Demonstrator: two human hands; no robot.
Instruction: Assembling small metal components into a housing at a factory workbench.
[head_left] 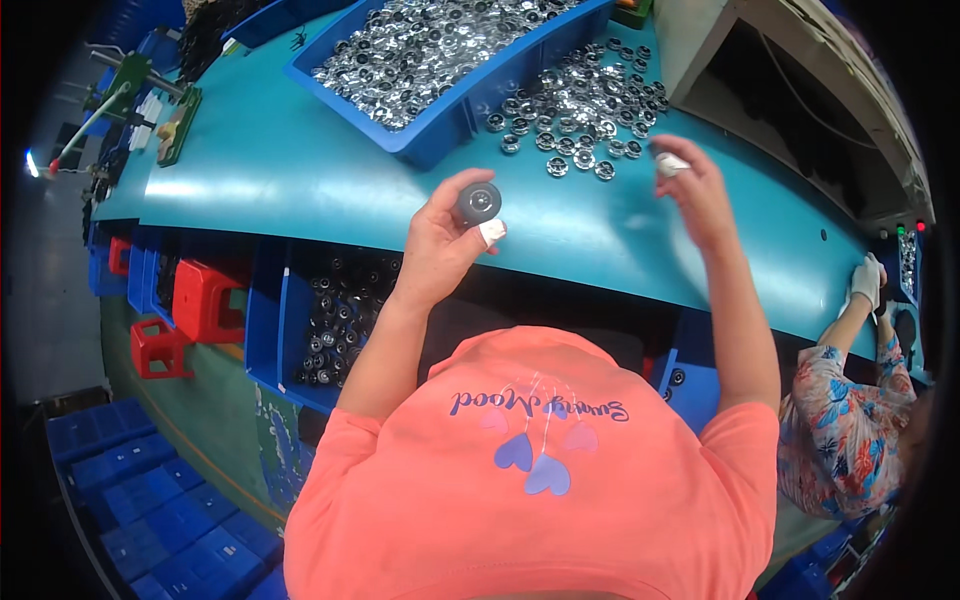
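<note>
Near the front edge of the table, my left hand grips a small black toy wheel with a shiny hub between thumb and fingers. White tape wraps the thumb tip. Further right, my right hand is raised over the table with its fingers pinched together. A dark bit shows at those fingertips, too small and blurred to name, beside another white tape wrap. Shiny silver wheel hubs with dark centres lie loose on the table between and beyond my hands. A blue bin behind them is heaped with more hubs.
A grey-beige machine housing with a dark opening stands at the back right. A green hand-lever fixture is at the far left. Below the table edge, a blue crate holds black wheels. A co-worker's gloved hand works at the right.
</note>
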